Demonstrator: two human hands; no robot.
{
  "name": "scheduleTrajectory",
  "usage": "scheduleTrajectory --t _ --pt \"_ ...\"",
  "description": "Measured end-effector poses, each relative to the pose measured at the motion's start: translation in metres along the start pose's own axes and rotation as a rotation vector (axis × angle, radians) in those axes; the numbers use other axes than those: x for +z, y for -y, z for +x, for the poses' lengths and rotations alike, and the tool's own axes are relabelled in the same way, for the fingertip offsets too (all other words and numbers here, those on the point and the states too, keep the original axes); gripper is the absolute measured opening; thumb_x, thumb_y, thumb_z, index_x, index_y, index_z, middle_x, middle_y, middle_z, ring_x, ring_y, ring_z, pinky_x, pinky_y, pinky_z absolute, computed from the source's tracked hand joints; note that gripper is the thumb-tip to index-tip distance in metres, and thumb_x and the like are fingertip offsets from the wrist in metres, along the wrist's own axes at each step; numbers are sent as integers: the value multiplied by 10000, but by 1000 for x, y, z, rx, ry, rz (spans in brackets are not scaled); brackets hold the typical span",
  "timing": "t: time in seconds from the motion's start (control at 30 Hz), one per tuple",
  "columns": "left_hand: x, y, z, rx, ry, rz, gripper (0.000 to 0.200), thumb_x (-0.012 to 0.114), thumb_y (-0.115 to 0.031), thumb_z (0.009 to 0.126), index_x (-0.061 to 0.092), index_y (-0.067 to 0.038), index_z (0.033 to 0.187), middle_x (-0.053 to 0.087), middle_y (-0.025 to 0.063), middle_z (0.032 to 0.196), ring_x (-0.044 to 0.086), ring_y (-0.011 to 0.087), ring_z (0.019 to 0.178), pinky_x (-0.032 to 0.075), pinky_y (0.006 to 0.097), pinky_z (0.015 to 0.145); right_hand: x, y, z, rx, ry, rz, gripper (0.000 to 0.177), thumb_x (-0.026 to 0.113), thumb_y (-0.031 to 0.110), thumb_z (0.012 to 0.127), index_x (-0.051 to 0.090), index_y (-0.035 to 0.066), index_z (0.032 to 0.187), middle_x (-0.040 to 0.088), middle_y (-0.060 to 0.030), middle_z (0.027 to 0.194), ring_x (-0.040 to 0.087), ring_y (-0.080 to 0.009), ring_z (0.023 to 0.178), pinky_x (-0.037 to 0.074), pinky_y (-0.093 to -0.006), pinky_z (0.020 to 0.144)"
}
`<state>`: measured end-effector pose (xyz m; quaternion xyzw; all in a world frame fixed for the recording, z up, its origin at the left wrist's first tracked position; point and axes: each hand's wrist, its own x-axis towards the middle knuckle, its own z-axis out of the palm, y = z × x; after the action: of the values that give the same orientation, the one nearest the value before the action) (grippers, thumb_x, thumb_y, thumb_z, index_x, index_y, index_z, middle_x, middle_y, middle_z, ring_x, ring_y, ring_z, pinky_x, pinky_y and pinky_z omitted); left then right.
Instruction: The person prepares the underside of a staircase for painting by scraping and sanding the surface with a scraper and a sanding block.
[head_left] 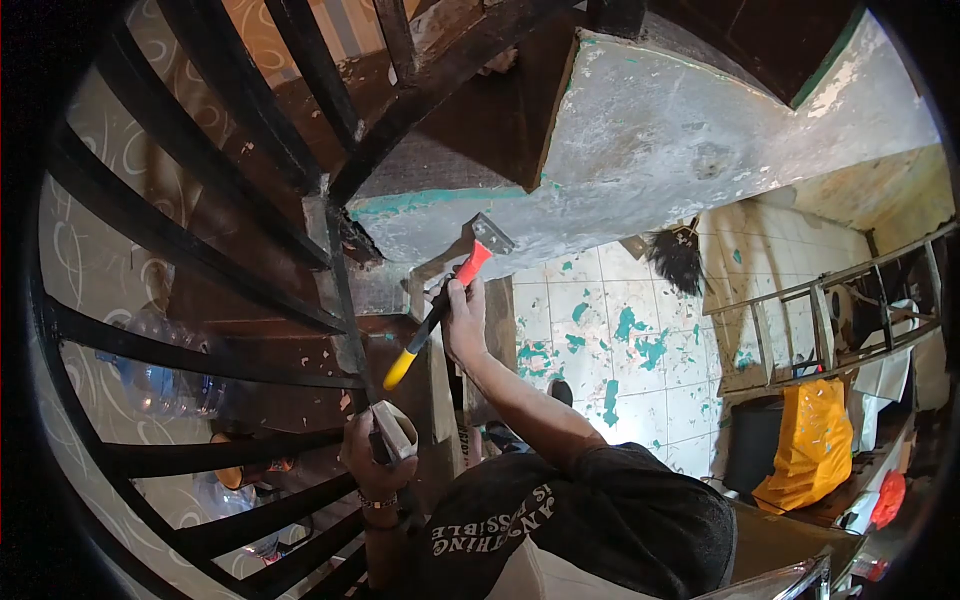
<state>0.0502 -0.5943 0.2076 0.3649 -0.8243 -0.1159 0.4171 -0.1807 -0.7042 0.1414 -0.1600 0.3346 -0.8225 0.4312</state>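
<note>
My right hand [466, 325] is closed around the handle of a scraper [430, 330], which is black with a red neck and a yellow end. Its wide metal blade [493, 233] lies at the grey side wall of the staircase [640, 130], close below a strip of green paint. Lower down, beside the dark railing [350, 340], my left hand [372, 455] wraps round a pale, box-like piece [397, 430]. What that piece is cannot be made out.
Black railing bars [200, 370] curve along the left, with clear plastic bottles [165, 370] behind them. Green paint flakes [650, 350] litter the white tiled floor [590, 400]. A ladder [825, 325] and a yellow bag [812, 440] are at the right.
</note>
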Motion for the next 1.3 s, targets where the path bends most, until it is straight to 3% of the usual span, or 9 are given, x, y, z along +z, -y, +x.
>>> scheduleTrajectory --t 0.33,0.6,0.73,0.83,1.07,1.17,1.23,1.27,1.3 --pt "3 3 -4 -46 -10 -12 792 689 -573 729 558 22 1235 624 215 1088 629 413 961 510 513 844 21 -4 -1 -5 -10 167 170 484 155 1032 445 62 1168 547 -67 994 606 -168 871 537 -383 868" --pt "3 5 -5 -12 -21 3 780 714 -529 710 555 14 1248 625 229 1109 636 420 966 512 515 841 42 34 18 -152 -20 271 125 452 131 1033 438 76 1145 553 -71 943 609 -152 865 543 -333 787" --pt "3 2 -1 -15 -25 -27 769 731 -466 673 552 13 1247 621 231 1110 631 419 980 508 509 854 2 40 -1 -285 60 -382 210 465 179 1042 411 58 1205 528 -47 935 571 -127 804 482 -271 753" --pt "4 1 -2 -27 -34 -37 768 728 -479 673 555 20 1231 617 231 1110 623 423 990 503 511 863 -28 39 -14 -91 37 -310 202 459 190 1046 407 63 1194 530 -53 914 555 -127 803 487 -278 755" --pt "3 -3 2 -61 -27 0 820 712 -576 700 558 28 1234 612 237 1107 618 425 997 496 504 878 -11 5 0 -4 61 4 194 478 194 1045 403 93 1193 517 -49 876 547 -137 783 500 -317 755" --pt "3 -16 9 -13 15 -13 755 733 -398 714 515 25 1300 653 175 1069 662 334 908 550 463 801 -11 0 1 -20 56 -79 203 482 200 1044 402 98 1200 509 -39 879 538 -131 775 496 -315 743" --pt "15 -35 7 -587 84 -625 776 707 -357 757 467 56 1369 639 103 1042 639 217 885 541 393 790 -8 3 -1 -2 56 -52 205 482 198 1042 401 100 1203 508 -37 886 536 -129 776 495 -314 740" --pt "24 -34 4 -586 83 -621 776 707 -357 757 467 56 1369 639 103 1042 639 217 885 541 393 790 -5 5 -2 11 54 -24 207 482 195 1041 401 102 1207 507 -35 893 533 -127 776 494 -313 737" --pt "39 -27 -1 -576 19 -696 849 696 -289 780 306 52 1453 634 83 1027 624 181 890 524 349 803 -3 5 -2 11 54 -21 207 482 195 1041 401 102 1207 507 -35 893 533 -127 776 494 -313 737"
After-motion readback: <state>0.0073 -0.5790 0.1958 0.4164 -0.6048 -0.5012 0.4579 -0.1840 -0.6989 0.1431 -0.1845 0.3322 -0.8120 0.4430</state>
